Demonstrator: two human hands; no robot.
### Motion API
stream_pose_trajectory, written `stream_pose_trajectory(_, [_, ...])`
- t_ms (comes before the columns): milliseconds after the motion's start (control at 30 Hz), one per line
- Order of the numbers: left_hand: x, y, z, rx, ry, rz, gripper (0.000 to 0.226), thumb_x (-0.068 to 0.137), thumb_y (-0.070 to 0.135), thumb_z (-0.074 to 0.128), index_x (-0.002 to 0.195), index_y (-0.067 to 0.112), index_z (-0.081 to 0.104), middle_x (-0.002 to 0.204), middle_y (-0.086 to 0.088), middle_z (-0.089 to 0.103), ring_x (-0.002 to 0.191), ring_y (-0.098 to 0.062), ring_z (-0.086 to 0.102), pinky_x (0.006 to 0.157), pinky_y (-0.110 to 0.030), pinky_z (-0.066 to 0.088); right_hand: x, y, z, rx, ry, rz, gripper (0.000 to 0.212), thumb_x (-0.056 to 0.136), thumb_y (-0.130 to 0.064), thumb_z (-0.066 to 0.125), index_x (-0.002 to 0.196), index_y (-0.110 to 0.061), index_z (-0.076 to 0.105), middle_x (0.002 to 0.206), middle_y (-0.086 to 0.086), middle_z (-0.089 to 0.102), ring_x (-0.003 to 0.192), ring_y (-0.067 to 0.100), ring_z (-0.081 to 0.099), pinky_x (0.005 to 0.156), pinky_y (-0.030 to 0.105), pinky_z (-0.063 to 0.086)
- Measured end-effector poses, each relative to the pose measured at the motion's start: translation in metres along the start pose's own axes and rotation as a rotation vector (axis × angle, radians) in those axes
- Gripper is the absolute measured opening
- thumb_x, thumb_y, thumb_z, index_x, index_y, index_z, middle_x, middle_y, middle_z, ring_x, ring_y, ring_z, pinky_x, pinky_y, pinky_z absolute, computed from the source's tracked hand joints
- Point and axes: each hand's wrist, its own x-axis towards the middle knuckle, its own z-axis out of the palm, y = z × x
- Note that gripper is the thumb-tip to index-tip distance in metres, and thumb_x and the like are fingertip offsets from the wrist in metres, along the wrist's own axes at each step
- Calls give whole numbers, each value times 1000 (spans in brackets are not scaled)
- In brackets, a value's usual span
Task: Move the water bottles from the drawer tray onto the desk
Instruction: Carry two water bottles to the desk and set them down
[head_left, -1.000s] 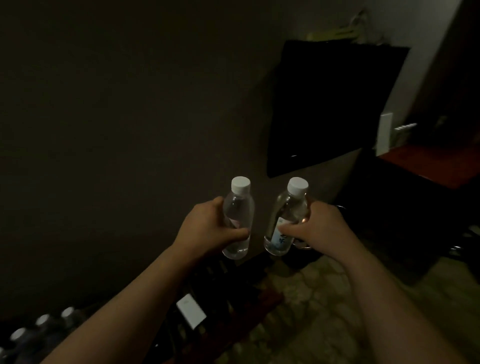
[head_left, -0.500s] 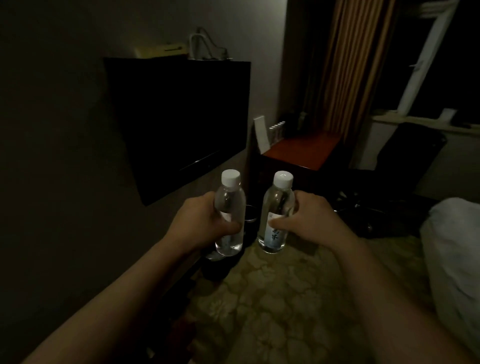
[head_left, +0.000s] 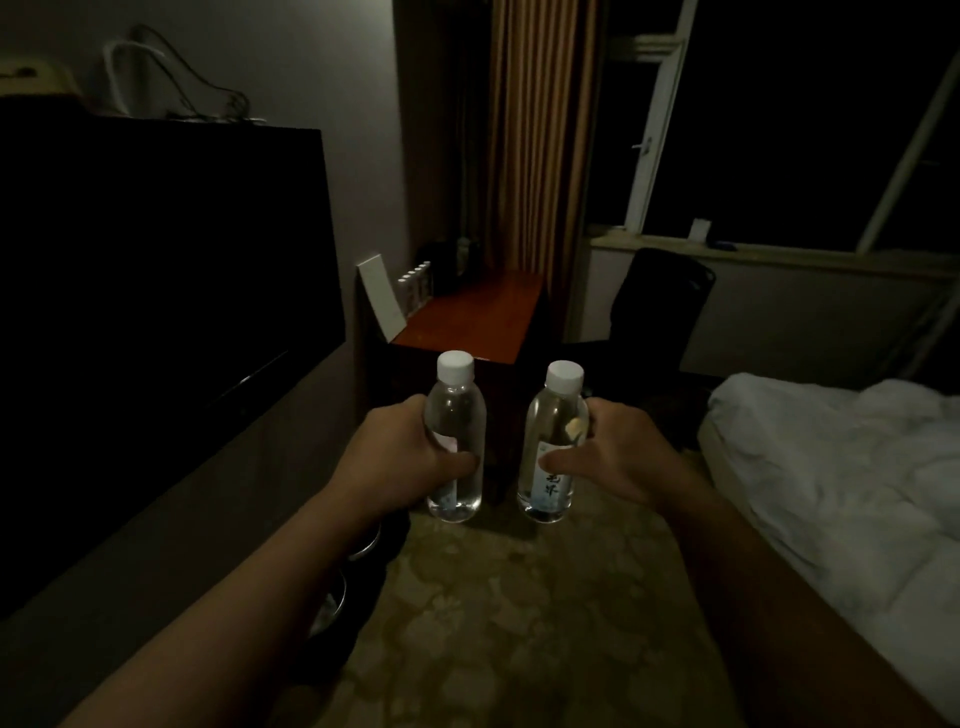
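Head view: the left hand (head_left: 400, 457) grips one bottle (head_left: 456, 441) upright. The right hand (head_left: 618, 457) grips another bottle (head_left: 555, 447), both short of the table (head_left: 478, 317).

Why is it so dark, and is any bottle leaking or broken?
Nothing stands out. The left hand holds one water bottle upright and the right hand holds the other bottle, tilted slightly. Both white caps are on, with no drips visible. The room is simply dim.

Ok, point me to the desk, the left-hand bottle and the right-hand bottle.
desk (head_left: 478, 317), head view, bare reddish top.
left-hand bottle (head_left: 457, 410), head view, clear shoulder above the thumb.
right-hand bottle (head_left: 551, 415), head view, clear upper body.
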Motion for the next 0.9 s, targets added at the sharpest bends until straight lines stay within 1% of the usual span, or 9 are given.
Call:
stream_pose_trajectory(133, [83,-15,2,-7,-50,58,43,69,35,85,103,26,60,94,12,67,86,-3,65,81,-33,57,70,6,-5,1,55,41,41,76,-31,82,110,-24,60,104,-9,63,96,10,61,71,22,48])
stream_pose_trajectory(267, [155,-28,8,-18,-95,108,40,70,30,86,101,28,60,93,13,66,87,-3,64,79,-28,55,130,16,-7,61,106,78,38,75,-27,83,105,-24,60,102,-6,65,94,14,65,81,40,59])
stream_pose_trajectory(367, [172,-30,10,-38,-101,116,41,70,29,86,102,29,59,95,13,65,89,-3,64,83,-32,56,145,16,-10,73,100,90,38,74,-26,83,105,-23,60,103,-4,64,94,15,65,82,44,59])
stream_pose_trajectory(433, [256,-41,41,-37,-162,116,41,70,31,85,102,28,60,96,12,66,90,-4,65,84,-36,57,220,51,-21,88,120,125,37,72,-26,83,102,-24,61,102,-5,65,93,14,65,82,44,59])
stream_pose_trajectory(533, [266,-42,45,-46,-177,109,41,69,33,84,103,27,61,97,10,67,90,-5,66,85,-40,58,227,53,-24,115,134,129,37,71,-25,83,102,-24,62,100,-4,66,92,14,66,81,44,60])
stream_pose_trajectory(633, [313,-47,73,-51,-197,103,43,70,32,84,106,27,61,100,10,68,94,-6,65,88,-41,57,269,81,-33,138,116,127,36,71,-26,82,102,-24,62,99,-3,66,91,15,67,80,43,60])
stream_pose_trajectory(700, [351,-45,94,-54,-186,95,44,70,31,84,107,26,62,100,9,68,94,-5,65,89,-39,56,308,106,-42,141,109,122,36,72,-25,83,102,-23,63,99,-3,66,91,14,66,76,37,59])
stream_pose_trajectory(800, [409,-41,127,-39,-171,82,44,70,32,85,106,24,61,99,8,67,91,-6,65,87,-39,58,364,141,-63,147,103,93,35,73,-22,83,102,-21,63,99,-3,66,90,10,64,66,23,50])
stream_pose_trajectory(900, [470,-31,156,-40,-148,52,42,71,30,85,105,23,61,97,8,68,90,-5,66,85,-36,58,425,170,-90,160,59,76,35,73,-21,82,102,-22,63,100,-4,67,92,10,65,71,27,53])
